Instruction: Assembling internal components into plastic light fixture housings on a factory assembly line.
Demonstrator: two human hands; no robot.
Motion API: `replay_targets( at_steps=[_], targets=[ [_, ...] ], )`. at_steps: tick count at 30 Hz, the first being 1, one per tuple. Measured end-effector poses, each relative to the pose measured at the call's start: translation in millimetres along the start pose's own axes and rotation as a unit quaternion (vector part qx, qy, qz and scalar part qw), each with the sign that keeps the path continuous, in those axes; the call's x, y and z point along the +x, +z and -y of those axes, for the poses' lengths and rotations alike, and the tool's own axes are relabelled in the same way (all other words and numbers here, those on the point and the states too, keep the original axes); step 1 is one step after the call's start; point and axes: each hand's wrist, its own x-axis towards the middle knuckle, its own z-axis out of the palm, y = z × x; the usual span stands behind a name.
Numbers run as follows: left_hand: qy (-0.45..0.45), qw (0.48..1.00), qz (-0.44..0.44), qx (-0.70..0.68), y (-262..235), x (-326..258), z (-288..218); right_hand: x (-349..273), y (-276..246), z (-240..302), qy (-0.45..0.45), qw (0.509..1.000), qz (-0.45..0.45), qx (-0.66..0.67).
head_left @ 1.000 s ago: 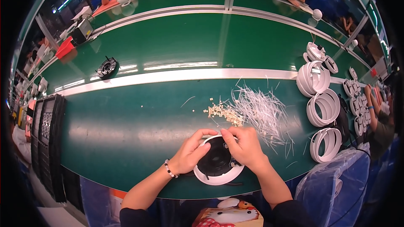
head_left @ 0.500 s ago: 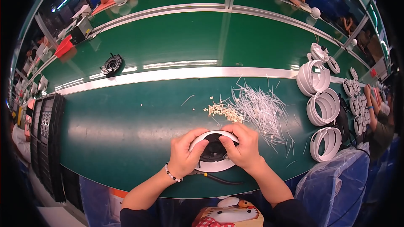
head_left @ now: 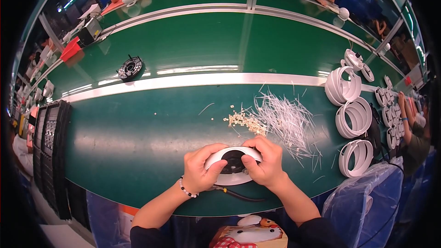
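Two hands: left hand (head_left: 197, 169) and right hand (head_left: 266, 161) pinch opposite sides of one white-rimmed housing (head_left: 233, 165), thumbs over its rim.
Housing: near the bench's (head_left: 138, 151) front edge, dark centre tilted toward the camera, longer apparent axis left-right.
Dark-handled tool (head_left: 245, 197): one, just below.
Connector pile (head_left: 248, 121): one.
White-strip heap (head_left: 287, 119): one.
White-ring stacks (head_left: 341, 120): three, right.
Black disc (head_left: 130, 68): one, farther off.

Bench (head_left: 124, 144): green, smooth, reflecting light. Relative to its middle: loose heap of white strips (head_left: 288, 121) at two o'clock, small cream pieces (head_left: 246, 121) touching its nine o'clock side; white rings (head_left: 344, 160), three o'clock; dark-handled tool (head_left: 241, 196), five o'clock.
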Motion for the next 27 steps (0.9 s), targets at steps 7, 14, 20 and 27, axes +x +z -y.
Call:
replay_targets(
  at_steps=[7, 14, 20, 27],
  targets=[
    [-0.226, 0.961, -0.059, -0.146, 2, 12, 23, 1, -5, -9, 0.011, 0.999, -0.034, -0.013],
    [-0.368, 0.862, -0.066, -0.342, -8, 111, 71, -3, -12, -13, -0.011, 0.999, -0.045, -0.023],
    [-0.331, 0.852, -0.195, -0.357, 19, 193, 108, -4, -3, -10, -0.12, 0.989, 0.022, -0.079],
    [-0.309, 0.858, -0.251, -0.324, 47, 224, 161, -2, -11, -12, -0.161, 0.986, 0.015, -0.043]
  ],
)
